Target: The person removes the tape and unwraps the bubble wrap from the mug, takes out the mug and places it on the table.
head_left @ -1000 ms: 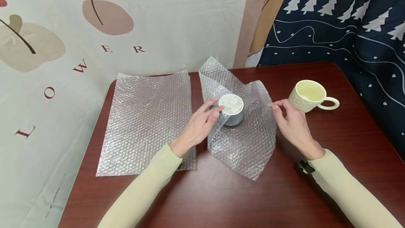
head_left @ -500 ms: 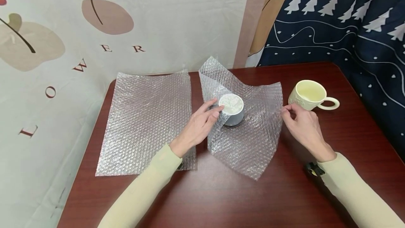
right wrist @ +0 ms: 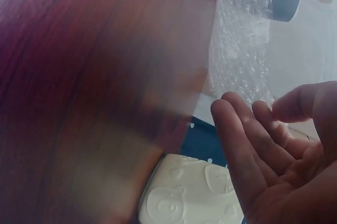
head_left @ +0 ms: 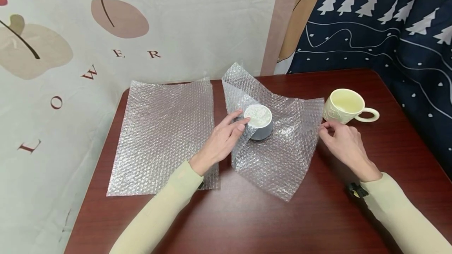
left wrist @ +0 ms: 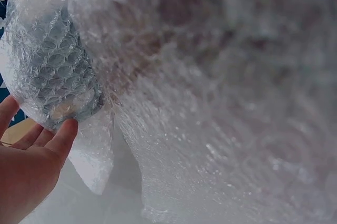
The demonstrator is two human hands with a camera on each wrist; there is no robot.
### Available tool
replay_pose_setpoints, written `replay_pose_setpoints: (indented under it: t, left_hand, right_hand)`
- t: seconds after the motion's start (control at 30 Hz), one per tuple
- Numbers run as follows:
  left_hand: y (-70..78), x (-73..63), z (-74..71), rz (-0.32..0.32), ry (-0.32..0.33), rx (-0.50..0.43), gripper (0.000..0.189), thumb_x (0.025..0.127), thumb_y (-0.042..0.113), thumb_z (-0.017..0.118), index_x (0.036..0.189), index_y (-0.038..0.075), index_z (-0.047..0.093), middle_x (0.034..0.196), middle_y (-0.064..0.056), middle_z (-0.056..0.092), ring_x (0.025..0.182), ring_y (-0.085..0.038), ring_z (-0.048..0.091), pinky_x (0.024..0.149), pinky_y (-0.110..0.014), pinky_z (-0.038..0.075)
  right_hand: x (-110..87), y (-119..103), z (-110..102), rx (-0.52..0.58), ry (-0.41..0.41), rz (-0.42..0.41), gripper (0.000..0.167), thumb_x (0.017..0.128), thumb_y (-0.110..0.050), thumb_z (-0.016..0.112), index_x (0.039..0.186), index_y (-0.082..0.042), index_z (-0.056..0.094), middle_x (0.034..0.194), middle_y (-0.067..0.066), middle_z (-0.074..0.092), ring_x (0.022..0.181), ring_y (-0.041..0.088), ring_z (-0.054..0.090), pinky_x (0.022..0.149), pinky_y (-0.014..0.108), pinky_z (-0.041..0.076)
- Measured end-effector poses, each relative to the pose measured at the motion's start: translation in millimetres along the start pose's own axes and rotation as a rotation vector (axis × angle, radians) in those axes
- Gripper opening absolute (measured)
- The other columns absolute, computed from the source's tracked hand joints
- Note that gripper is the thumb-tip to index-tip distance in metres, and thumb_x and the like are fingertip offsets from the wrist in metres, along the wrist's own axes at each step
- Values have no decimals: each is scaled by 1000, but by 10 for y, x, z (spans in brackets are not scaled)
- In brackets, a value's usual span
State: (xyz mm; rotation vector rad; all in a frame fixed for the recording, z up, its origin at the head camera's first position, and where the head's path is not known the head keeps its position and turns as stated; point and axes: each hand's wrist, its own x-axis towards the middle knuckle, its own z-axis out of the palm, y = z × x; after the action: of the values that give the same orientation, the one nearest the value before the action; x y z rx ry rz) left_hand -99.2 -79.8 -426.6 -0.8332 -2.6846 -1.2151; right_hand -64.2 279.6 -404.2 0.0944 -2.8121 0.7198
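A blue-grey cylindrical cup-like thing with a white top (head_left: 258, 116) stands on a sheet of bubble wrap (head_left: 282, 164). One flap of the sheet is folded up against its left side. My left hand (head_left: 222, 138) presses that flap to the thing, with fairly straight fingers and fingertips at the white rim. In the left wrist view, the bubble wrap (left wrist: 55, 66) covers the blue-grey side beside the thumb. My right hand (head_left: 344, 144) pinches the sheet's right edge between thumb and index finger, just in front of a pale yellow mug (head_left: 340, 107). Raised figures show on the mug (right wrist: 176, 195) in the right wrist view.
A second sheet of bubble wrap (head_left: 162, 136) lies flat on the left of the dark red-brown table (head_left: 247, 222). The mug's handle points right. Behind the table hang a pale printed cloth (head_left: 197, 22) and a dark blue cloth (head_left: 353, 38) with white trees.
My right hand has moved right and slightly toward me, drawing the sheet's right edge outward and flattening it. The left hand and the blue-grey thing have stayed in place.
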Motion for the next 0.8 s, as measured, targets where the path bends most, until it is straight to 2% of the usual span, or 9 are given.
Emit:
replay_pose_setpoints:
  t: [0.2, 0.33, 0.43, 0.57, 0.67, 0.73, 0.8]
  left_hand:
    - [-11, -1, 3, 5, 7, -1, 87, 103, 71, 12, 144, 14, 63, 162, -7, 42, 148, -23, 41, 118, -46, 38]
    - [-4, -1, 1, -3, 0, 0, 87, 103, 72, 12, 145, 15, 63, 163, -6, 41, 148, -22, 41, 118, -45, 37]
    - [6, 2, 0, -7, -9, 1, 86, 103, 72, 12, 146, 16, 62, 163, -5, 40, 148, -22, 41, 118, -46, 38]
    - [8, 6, 4, -5, -13, 1, 86, 103, 71, 13, 146, 16, 62, 163, -5, 40, 148, -23, 41, 117, -48, 39]
    - [3, 4, 5, -8, -10, 2, 85, 103, 71, 13, 146, 16, 62, 164, -5, 40, 148, -22, 40, 117, -47, 39]
    - [1, 0, 5, -12, -10, 2, 84, 103, 71, 13, 146, 16, 61, 164, -4, 39, 148, -22, 40, 117, -47, 38]
    - [0, -3, 5, -17, -14, 4, 84, 103, 71, 13, 147, 17, 61, 164, -4, 39, 149, -22, 39, 118, -47, 38]
  right_hand:
    - [28, 64, -38, -46, -62, -33, 18, 94, -14, 59, 94, -3, 74, 66, 4, 64, 60, 28, 54, 59, 50, 45]
    - [31, 59, -147, -90, -92, -37, 22, 98, -19, 59, 90, -3, 73, 57, 0, 53, 54, 24, 48, 50, 43, 40]
    - [15, -7, -294, -134, -49, -33, 28, 99, -23, 59, 86, -3, 72, 51, -1, 43, 50, 23, 43, 46, 37, 34]
    - [-10, -175, -435, -118, 73, -17, 30, 99, -27, 58, 92, -2, 73, 50, 1, 44, 49, 25, 42, 49, 38, 33]
    - [-13, -315, -405, -36, 100, -32, 30, 100, -29, 59, 106, -4, 76, 65, 8, 63, 59, 27, 54, 58, 42, 39]
    - [1, -386, -332, 4, 84, -65, 30, 100, -28, 60, 114, -6, 76, 83, 12, 73, 69, 28, 62, 64, 44, 43]
    - [25, -437, -245, 45, 38, -86, 33, 101, -28, 60, 123, -7, 74, 107, 13, 76, 81, 30, 68, 71, 49, 48]
